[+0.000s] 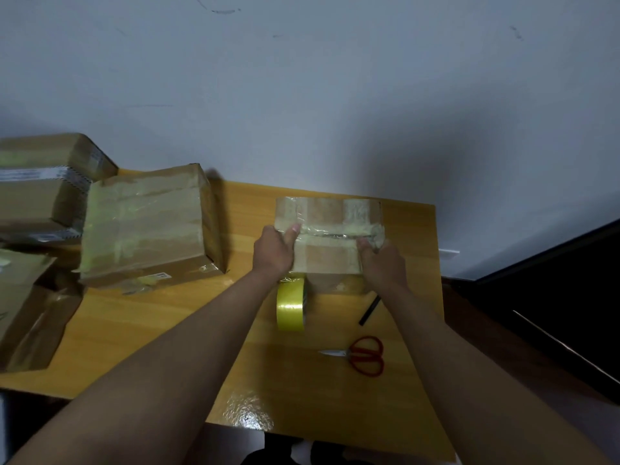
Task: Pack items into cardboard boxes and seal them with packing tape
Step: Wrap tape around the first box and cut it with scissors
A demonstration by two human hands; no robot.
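Looks like makeshift packing spot in plain room, home or small office, can't tell which. Small glossy yellow wood-grain table (161, 330) pushed against bare scuffed white wall (302, 78). Taped cardboard boxes (144, 223) piled at table's left edge, tape roll (290, 308) mid-table, red scissors (364, 355) toward right edge. Dark furniture (553, 297) just off right side. No shelving, no industrial gear.

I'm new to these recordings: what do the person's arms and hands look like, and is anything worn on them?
Both arms are bare to the frame's lower edge: no sleeves show. The left hand and right hand wear no gloves, and no watch, ring or bracelet is visible.
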